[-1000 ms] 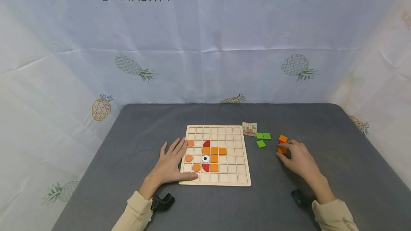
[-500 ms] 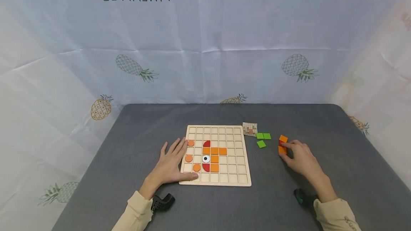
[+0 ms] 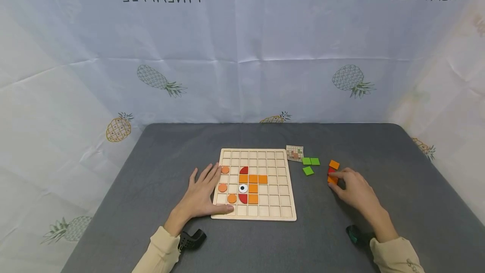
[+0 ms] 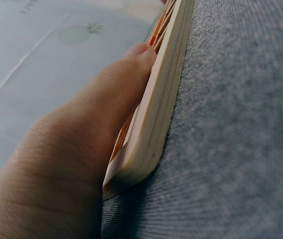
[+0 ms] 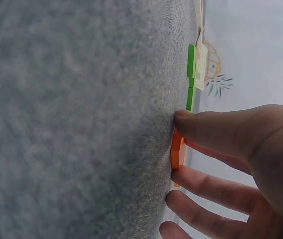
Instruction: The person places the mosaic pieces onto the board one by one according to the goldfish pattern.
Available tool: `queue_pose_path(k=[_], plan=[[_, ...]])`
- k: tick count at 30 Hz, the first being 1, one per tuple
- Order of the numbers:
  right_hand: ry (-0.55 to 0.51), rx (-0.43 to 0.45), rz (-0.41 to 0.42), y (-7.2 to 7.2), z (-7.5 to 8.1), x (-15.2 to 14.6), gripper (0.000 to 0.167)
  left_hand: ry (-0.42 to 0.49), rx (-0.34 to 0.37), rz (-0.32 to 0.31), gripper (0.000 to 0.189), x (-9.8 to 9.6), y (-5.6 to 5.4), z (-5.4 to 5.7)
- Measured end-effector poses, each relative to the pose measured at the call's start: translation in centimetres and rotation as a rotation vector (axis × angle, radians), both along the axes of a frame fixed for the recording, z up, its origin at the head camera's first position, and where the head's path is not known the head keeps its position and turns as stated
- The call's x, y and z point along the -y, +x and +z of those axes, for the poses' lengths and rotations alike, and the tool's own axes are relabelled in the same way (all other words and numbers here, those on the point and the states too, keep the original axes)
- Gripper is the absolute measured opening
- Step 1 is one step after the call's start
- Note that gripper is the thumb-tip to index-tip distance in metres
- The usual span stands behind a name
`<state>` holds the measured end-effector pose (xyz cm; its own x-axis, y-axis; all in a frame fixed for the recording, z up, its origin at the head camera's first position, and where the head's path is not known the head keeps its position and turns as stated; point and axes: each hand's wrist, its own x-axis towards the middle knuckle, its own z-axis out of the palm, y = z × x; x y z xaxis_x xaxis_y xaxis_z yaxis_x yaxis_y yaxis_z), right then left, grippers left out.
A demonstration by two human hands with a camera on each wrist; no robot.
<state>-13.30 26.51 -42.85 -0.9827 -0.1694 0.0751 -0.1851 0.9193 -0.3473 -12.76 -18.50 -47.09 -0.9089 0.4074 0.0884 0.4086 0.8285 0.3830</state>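
My left hand point(image 3: 202, 195) lies with spread, straight fingers on the left edge of a wooden grid board point(image 3: 278, 211). In the left wrist view the thumb point(image 4: 126, 79) rests along the board's rim. On the board are orange discs point(image 3: 222, 188), red quarter-round pieces point(image 3: 243, 198), several orange squares point(image 3: 253, 179) and a white eye disc point(image 3: 243, 188). Right of the board, my right hand point(image 3: 356, 191) pinches an orange tile point(image 5: 176, 151) between thumb and fingers, on the table. A red piece point(image 3: 331, 171) and another orange square point(image 3: 334, 164) lie just beyond.
Three green tiles point(image 3: 308, 170) lie between the board and my right hand. A small pattern card point(image 3: 294, 153) sits at the board's far right corner. The grey table point(image 3: 265, 247) ends at a pineapple-print curtain point(image 3: 242, 87).
My right hand first shifts slightly right, then barely moves. The red piece beside the orange tile shows more now. The left hand and the board stay put.
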Motion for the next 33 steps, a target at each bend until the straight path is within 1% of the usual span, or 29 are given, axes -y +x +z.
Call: queue_pose_path(k=[5,9,13,18,21,25,30,33], plan=[[-0.016,0.022,-0.001,0.23,0.14,0.20,0.029,-0.003,0.008,0.003,0.127,0.02,0.00,0.09],[-0.038,0.028,-0.006,0.33,0.13,0.29,0.025,-0.009,0.007,0.005,0.127,0.03,-0.06,0.09],[-0.037,0.031,0.002,0.30,0.22,0.34,0.023,-0.009,0.007,0.004,0.127,0.07,-0.14,0.05],[-0.023,0.031,0.042,0.14,0.24,0.34,0.027,-0.001,0.011,0.000,0.127,0.17,-0.20,0.09],[-0.019,0.031,0.061,0.01,0.22,0.37,0.033,0.003,0.010,-0.002,0.127,0.21,-0.27,0.11],[-0.010,0.035,0.067,-0.03,0.21,0.49,0.037,-0.003,0.016,-0.001,0.126,0.20,-0.34,0.16],[-0.002,0.016,0.065,0.09,0.23,0.78,0.030,-0.008,0.024,0.000,0.125,0.16,-0.40,0.29],[-0.002,0.001,0.066,0.13,0.19,0.95,0.029,-0.008,0.025,-0.001,0.126,0.15,-0.47,0.36]])
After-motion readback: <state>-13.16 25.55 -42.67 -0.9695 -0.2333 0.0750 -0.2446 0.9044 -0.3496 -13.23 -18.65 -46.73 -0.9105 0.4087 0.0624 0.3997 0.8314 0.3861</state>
